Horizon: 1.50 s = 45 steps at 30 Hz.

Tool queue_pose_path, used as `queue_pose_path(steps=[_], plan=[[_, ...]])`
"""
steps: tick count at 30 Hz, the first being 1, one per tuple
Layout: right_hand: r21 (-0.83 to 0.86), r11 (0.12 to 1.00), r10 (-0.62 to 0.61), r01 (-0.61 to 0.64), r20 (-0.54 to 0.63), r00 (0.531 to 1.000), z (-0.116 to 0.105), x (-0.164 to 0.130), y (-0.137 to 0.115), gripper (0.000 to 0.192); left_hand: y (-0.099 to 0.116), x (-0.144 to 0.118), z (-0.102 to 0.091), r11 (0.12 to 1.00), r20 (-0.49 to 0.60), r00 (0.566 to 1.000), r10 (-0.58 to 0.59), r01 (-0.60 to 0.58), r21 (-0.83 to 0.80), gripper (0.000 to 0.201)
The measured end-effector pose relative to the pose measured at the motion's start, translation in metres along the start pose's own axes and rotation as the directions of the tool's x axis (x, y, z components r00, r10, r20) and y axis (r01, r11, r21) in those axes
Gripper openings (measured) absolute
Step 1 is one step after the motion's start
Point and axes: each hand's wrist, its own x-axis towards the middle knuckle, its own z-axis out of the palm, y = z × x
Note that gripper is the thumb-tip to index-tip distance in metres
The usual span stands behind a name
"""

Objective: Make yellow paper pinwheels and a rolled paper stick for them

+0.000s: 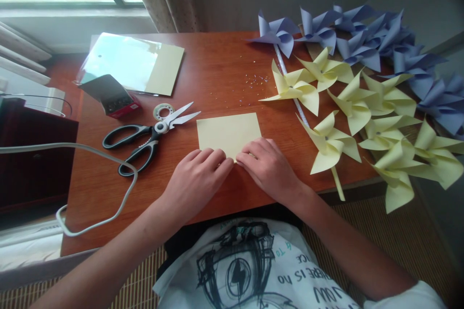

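A pale yellow sheet of paper (229, 131) lies on the wooden table in front of me. My left hand (201, 174) has its fingers curled over the sheet's near left edge. Close beside it, my right hand (270, 166) grips the near right edge, thumb and fingers pressed together. The thumbs nearly meet at the middle of that edge, which my fingers partly hide. Left of the sheet rest open scissors (152, 137) with black and grey handles, their blades pointing toward the paper. A roll of clear tape (163, 111) sits just behind the blades.
Yellow paper pinwheels (328, 140) and purple paper pinwheels (277, 34) cover the right side. A small open red box (121, 106) and a plastic packet of paper (134, 65) lie at the back left. A white cable (123, 198) loops over the left edge. Tiny scraps (257, 79) dot the table (217, 72).
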Motion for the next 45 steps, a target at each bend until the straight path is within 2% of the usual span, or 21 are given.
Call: queue_pose_path(steps=[8,13,18,25,34,40,45], plan=[[0.006,1.000,-0.029,0.029,0.000,1.000,-0.0013,0.0030,0.0054,0.017,0.0052,-0.0011,-0.0003,0.997,-0.066,0.998,0.019,-0.014,0.071,0.022],[0.064,0.998,-0.020,0.020,-0.006,1.000,-0.0013,0.0022,0.0069,0.017,0.0028,-0.0002,0.0016,1.000,-0.041,0.999,-0.008,0.009,0.022,0.022],[0.058,0.997,-0.041,0.041,0.005,0.999,-0.0019,0.0037,0.0073,0.021,0.0002,0.0001,0.0033,0.998,0.014,0.999,-0.040,0.040,-0.058,0.013],[0.045,0.997,-0.066,0.065,0.011,0.998,-0.0025,0.0045,0.0083,0.023,0.0000,-0.0007,0.0034,0.999,-0.030,0.999,-0.022,0.021,-0.032,0.011],[0.062,0.996,-0.061,0.062,-0.013,0.998,-0.0030,-0.0009,0.0055,0.023,-0.0012,0.0016,0.0042,0.997,-0.007,1.000,-0.019,0.018,-0.072,0.008],[0.084,0.996,-0.031,0.029,0.013,0.999,-0.0048,-0.0017,0.0026,0.021,-0.0011,0.0017,0.0060,0.994,0.026,0.999,-0.030,0.033,-0.106,0.005],[0.103,0.995,-0.011,0.009,0.016,1.000,-0.0043,-0.0021,0.0028,0.019,0.0015,-0.0015,0.0058,0.995,-0.011,1.000,-0.014,0.012,-0.099,0.011]])
